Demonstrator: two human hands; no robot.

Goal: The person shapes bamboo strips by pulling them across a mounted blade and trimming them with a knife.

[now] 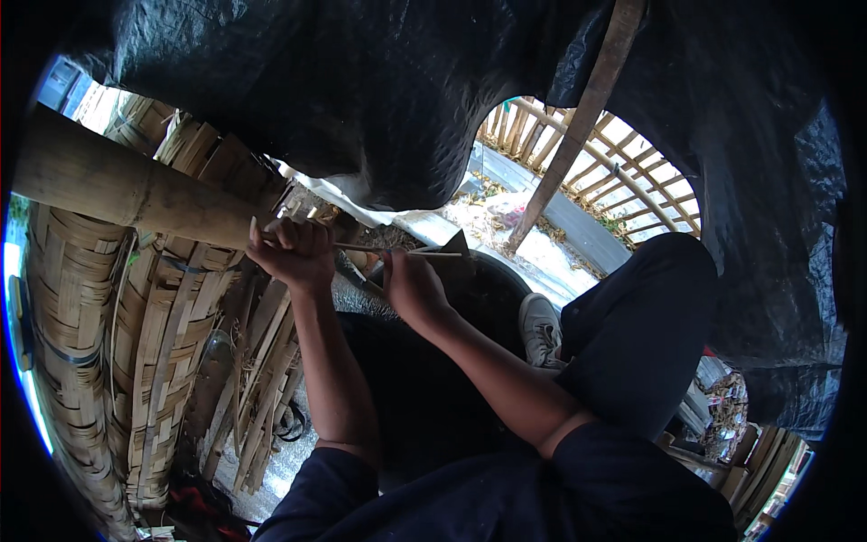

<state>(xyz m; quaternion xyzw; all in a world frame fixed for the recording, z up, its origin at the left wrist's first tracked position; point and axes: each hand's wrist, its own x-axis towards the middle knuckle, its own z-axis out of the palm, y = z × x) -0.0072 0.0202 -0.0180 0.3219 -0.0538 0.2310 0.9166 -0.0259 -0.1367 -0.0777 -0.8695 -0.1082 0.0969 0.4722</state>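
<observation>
My left hand (293, 253) is closed round one end of a thin, pale bamboo strip (359, 247), beside a thick bamboo pole. The strip runs rightward to my right hand (415, 289), whose fingers are closed on it, and a short end sticks out past them. Just beyond the right knuckles shows a dark, flat, angular piece (462, 251), like a blade. Whether the right hand also grips this piece is hidden by the fingers.
The thick bamboo pole (135, 185) and woven bamboo baskets (77, 307) crowd the left side. Split bamboo pieces (271, 379) lean beside my left forearm. Black plastic sheeting (316, 81) hangs ahead, with a slanting wooden post (578, 126). My shoe (540, 330) is at the right.
</observation>
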